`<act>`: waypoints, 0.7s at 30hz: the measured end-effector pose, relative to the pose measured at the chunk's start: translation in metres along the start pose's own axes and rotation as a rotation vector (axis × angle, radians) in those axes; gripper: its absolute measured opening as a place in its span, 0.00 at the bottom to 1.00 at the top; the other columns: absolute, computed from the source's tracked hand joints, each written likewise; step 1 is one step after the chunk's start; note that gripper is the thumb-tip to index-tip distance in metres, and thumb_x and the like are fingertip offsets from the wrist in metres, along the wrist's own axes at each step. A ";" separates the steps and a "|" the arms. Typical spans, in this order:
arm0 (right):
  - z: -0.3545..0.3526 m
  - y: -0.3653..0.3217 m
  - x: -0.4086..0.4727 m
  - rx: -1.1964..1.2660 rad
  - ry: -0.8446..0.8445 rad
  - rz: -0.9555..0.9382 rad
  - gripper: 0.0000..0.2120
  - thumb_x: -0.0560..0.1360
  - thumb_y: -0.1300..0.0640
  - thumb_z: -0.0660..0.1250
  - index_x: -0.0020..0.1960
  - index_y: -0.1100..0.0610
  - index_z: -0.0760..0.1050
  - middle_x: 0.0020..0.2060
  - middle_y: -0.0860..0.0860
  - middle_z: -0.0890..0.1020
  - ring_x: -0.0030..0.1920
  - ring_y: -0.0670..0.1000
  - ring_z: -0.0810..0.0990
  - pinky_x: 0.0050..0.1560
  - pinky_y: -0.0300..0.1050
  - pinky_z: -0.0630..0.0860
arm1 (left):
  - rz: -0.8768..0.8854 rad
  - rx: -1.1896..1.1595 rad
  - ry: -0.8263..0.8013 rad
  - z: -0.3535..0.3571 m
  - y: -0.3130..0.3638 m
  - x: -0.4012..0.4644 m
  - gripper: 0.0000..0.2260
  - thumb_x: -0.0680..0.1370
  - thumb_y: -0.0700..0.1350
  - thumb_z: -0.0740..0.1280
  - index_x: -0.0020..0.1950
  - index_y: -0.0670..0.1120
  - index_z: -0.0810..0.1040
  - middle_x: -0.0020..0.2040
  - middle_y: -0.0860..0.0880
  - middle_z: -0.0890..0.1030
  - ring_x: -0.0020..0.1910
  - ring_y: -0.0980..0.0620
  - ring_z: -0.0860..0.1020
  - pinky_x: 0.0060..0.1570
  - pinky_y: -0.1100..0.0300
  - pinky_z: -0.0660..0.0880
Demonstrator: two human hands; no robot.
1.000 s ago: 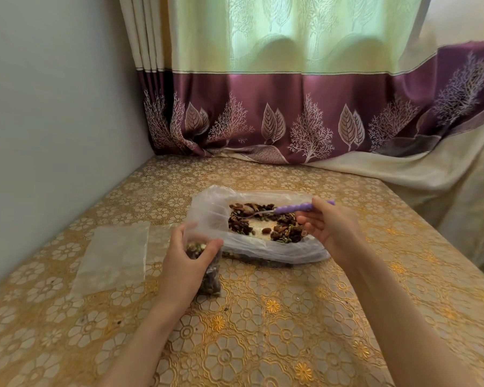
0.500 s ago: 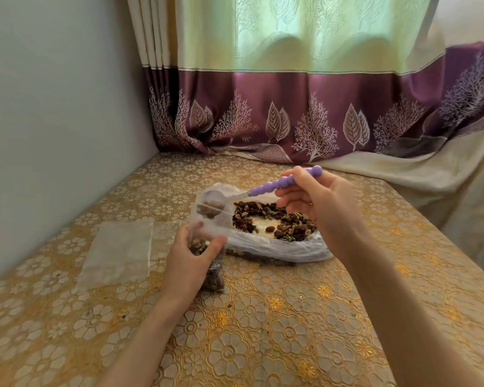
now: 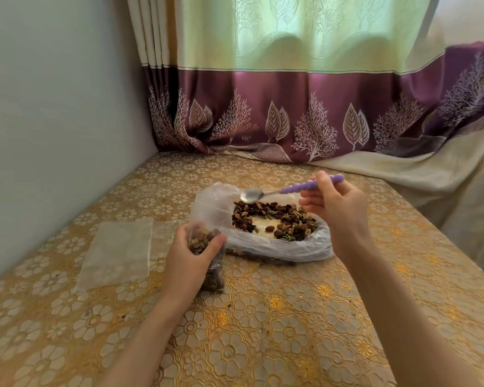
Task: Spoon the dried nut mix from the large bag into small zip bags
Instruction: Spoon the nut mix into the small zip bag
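The left hand (image 3: pixel 192 256) grips the small zip bag (image 3: pixel 207 258) upright, mouth open for filling; at two o'clock, the right hand (image 3: pixel 337 210) pinches the emptied purple-handled spoon (image 3: pixel 288 189) over the large bag (image 3: pixel 274 227).

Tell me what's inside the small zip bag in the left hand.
The small zip bag holds dried nut mix, brown and green pieces, filling it from bottom to near the top. The left hand covers its middle, so that part is hidden.

A gold floral tablecloth (image 3: pixel 263 331) meets a pale wall (image 3: pixel 53 107) and a purple-banded curtain (image 3: pixel 291 113).
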State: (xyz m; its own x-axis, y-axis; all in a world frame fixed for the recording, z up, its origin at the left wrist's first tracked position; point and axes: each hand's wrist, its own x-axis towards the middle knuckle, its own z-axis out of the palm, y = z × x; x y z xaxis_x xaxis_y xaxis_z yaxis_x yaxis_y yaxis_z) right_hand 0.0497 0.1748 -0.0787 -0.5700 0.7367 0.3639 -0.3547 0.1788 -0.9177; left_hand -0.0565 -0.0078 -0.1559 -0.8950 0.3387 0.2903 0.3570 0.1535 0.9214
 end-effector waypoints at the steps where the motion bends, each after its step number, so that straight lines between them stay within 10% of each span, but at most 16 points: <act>1: -0.002 0.005 0.001 -0.050 0.015 0.009 0.13 0.80 0.58 0.60 0.41 0.62 0.77 0.30 0.50 0.84 0.30 0.46 0.79 0.32 0.34 0.77 | -0.008 -0.008 0.002 0.000 0.000 0.000 0.24 0.64 0.63 0.67 0.56 0.56 0.68 0.48 0.63 0.72 0.49 0.66 0.71 0.46 0.66 0.69; 6: -0.008 0.025 0.007 -0.276 0.057 0.012 0.13 0.80 0.58 0.61 0.42 0.65 0.77 0.31 0.52 0.84 0.31 0.50 0.80 0.31 0.38 0.76 | -0.023 -0.011 0.016 0.001 0.000 0.000 0.26 0.63 0.62 0.68 0.56 0.53 0.68 0.50 0.58 0.74 0.51 0.51 0.77 0.53 0.52 0.76; 21: 0.001 0.036 0.000 -0.145 -0.046 0.318 0.17 0.80 0.60 0.59 0.37 0.62 0.79 0.31 0.51 0.85 0.30 0.44 0.80 0.26 0.32 0.73 | -0.016 -0.034 0.027 0.001 0.000 0.001 0.26 0.64 0.61 0.69 0.56 0.52 0.68 0.49 0.59 0.73 0.48 0.60 0.75 0.44 0.62 0.73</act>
State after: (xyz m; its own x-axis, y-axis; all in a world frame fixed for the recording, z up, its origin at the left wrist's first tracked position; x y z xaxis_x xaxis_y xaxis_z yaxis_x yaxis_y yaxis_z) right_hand 0.0361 0.1802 -0.1115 -0.6692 0.7406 0.0600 -0.0467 0.0387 -0.9982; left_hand -0.0569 -0.0065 -0.1564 -0.9074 0.3115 0.2822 0.3340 0.1266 0.9340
